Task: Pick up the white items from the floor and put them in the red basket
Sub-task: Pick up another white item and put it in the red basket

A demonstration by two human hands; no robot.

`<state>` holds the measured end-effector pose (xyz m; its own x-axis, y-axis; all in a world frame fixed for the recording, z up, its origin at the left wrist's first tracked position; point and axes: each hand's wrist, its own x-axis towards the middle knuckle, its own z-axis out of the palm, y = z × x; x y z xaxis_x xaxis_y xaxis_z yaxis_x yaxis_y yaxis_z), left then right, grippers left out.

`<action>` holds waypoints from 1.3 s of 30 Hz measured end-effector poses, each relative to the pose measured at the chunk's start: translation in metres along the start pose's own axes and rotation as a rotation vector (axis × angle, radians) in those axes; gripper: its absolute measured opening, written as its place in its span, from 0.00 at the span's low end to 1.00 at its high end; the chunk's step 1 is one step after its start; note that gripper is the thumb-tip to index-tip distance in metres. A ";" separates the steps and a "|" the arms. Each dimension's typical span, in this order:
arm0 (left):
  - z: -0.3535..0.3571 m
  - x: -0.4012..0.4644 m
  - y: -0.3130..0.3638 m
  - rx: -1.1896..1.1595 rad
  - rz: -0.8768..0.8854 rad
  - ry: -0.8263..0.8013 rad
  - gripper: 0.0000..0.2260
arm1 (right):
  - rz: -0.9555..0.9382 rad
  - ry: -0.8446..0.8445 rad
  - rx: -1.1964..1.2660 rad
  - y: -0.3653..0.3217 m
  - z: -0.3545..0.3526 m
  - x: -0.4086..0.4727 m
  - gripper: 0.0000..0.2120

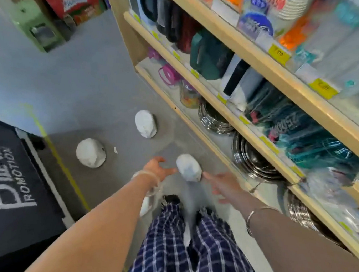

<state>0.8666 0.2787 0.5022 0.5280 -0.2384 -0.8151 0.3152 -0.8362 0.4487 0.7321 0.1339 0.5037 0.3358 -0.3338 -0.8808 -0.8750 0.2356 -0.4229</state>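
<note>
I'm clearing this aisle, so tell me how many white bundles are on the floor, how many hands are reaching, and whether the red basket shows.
White bundles on the floor: 3, one nearest the hands, one to the left, one farther up the aisle
Hands reaching: 2, left hand, right hand
Red baskets in view: 0
Total: 5

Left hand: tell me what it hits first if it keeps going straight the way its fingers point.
Most likely the nearest white item. The left hand is open, fingers aimed right at that item's side, with only a small gap of bare floor between. Depth is hard to judge, so it may be slightly above the item.
</note>
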 end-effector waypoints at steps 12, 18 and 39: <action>0.067 0.174 -0.050 0.214 -0.086 -0.173 0.26 | 0.115 -0.023 -0.168 0.051 0.032 0.160 0.18; 0.114 0.303 -0.089 0.335 -0.055 -0.149 0.27 | 0.156 -0.015 -0.190 0.107 0.052 0.295 0.34; 0.184 0.529 -0.145 0.092 0.088 -0.278 0.40 | 0.181 0.005 0.284 0.180 0.110 0.539 0.36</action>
<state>0.9547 0.1831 -0.0621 0.3097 -0.4272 -0.8495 0.1989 -0.8445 0.4972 0.7940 0.0965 -0.0703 0.1816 -0.2678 -0.9462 -0.7880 0.5360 -0.3029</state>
